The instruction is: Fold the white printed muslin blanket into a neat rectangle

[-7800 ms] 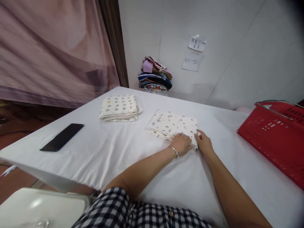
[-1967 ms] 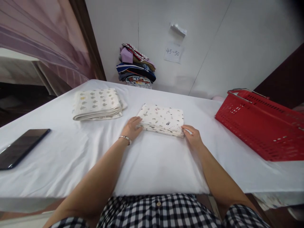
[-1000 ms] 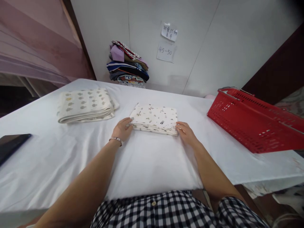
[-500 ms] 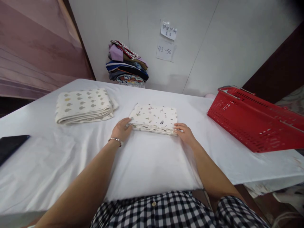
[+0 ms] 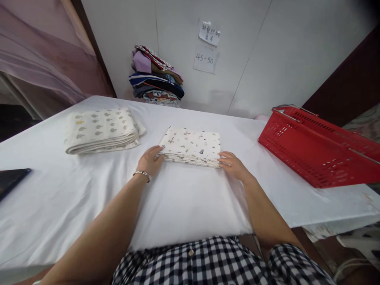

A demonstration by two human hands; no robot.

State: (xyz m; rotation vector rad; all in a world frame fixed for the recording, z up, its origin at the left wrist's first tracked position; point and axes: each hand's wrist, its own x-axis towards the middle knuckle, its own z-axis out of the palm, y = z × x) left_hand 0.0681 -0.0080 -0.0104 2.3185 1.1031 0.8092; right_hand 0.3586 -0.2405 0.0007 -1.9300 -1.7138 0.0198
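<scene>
Both of my hands sit at the near corners of the folded cloth [image 5: 191,145]: my left hand [image 5: 149,161] at its left corner, fingers loosely extended and touching the edge, my right hand [image 5: 233,164] at its right corner, fingertips against the stacked layers. Whether either hand actually pinches the layers I cannot tell; the fingertips are partly hidden by the fabric edge. A bracelet [image 5: 142,173] circles my left wrist. That cloth, white with small scattered prints, lies flat between my hands on the table [image 5: 184,198], near its middle. Further left, well apart, lies a second folded cloth [image 5: 101,128], thicker, with rows of grey and yellow marks. At the far left edge a dark phone [image 5: 10,180] is cut off by the frame. On the right stands a red basket [image 5: 320,146], tilted toward me; what it holds I cannot make out. Against the back wall sits a pile of clothes [image 5: 156,77], and above it two paper notes [image 5: 206,47], the lower one reading 45-50, the upper too small to read.
</scene>
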